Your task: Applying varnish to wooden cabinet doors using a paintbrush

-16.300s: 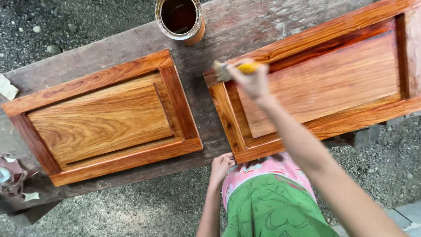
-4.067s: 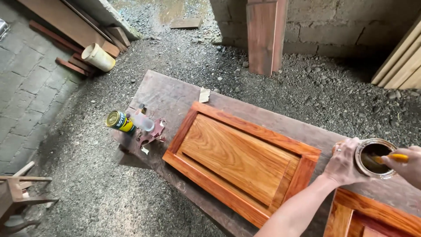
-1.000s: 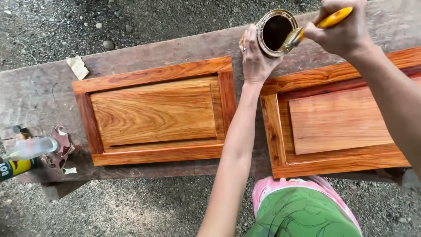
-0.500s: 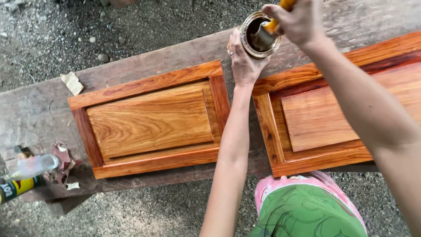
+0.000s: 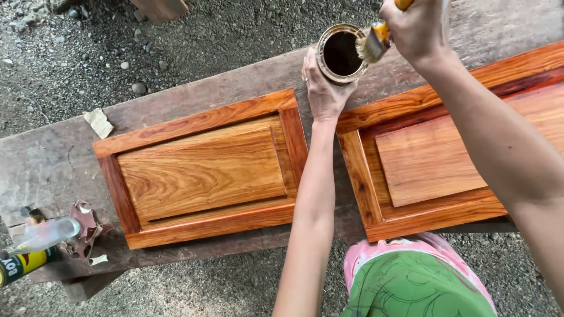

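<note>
Steadying tin (image 5: 341,53), left hand (image 5: 323,88) outstretched

Open varnish tin (image 5: 341,54) upright; brush (image 5: 374,44) at its rim.

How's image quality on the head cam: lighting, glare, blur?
Head view: soft, even daylight with no hard shadows. Mild sheen on the glossy left panel and right panel, nothing blown out. The wood grain is sharp. Slight motion blur on the brush in the right hand, which is cut off by the top edge. The left hand and the can are crisp.
</note>
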